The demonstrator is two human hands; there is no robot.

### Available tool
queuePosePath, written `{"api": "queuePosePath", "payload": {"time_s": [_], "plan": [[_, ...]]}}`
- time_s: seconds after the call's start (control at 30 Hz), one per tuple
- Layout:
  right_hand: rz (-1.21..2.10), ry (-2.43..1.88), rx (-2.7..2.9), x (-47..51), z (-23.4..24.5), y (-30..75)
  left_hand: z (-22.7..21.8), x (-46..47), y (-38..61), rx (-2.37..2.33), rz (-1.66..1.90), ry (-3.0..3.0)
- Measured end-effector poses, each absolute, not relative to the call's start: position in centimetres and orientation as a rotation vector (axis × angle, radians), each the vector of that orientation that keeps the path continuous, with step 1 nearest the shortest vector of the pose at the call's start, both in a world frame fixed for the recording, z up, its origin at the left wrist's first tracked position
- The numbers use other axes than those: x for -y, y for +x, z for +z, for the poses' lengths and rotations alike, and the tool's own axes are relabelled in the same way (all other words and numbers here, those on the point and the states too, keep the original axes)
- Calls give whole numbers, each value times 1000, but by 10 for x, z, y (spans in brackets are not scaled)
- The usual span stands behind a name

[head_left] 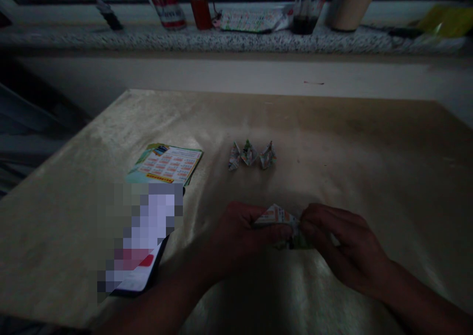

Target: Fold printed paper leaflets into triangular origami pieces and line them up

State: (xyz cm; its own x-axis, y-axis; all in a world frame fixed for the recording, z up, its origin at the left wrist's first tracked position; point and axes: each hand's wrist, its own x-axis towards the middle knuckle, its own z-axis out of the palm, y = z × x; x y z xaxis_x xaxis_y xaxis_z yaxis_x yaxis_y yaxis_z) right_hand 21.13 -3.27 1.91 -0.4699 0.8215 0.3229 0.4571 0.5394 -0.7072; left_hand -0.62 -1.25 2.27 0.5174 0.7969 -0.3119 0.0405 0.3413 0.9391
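A small folded piece of printed paper (278, 217) lies near the table's front edge, pinched from both sides. My left hand (242, 239) grips its left part with thumb and fingers closed. My right hand (342, 244) presses its right edge with closed fingers. Three finished little folded paper shapes (251, 155) stand in a row further back on the table. A stack of printed paper sheets (166, 165) lies to the left.
A phone with a blurred screen (142, 236) lies left of my left hand on the beige table (351, 148). Behind the table a speckled stone ledge (229, 39) carries a red can (166, 2), a red bottle (200, 7) and packets.
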Motion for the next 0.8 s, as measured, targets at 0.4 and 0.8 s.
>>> {"api": "queuePosePath", "payload": {"time_s": [0.4,0.8], "plan": [[997,-1113,2005,37,15,212,15,9,-5,-761,583,879],[1222,-1183,1808,32,11,215,17,9,-6,-765,589,896]]}}
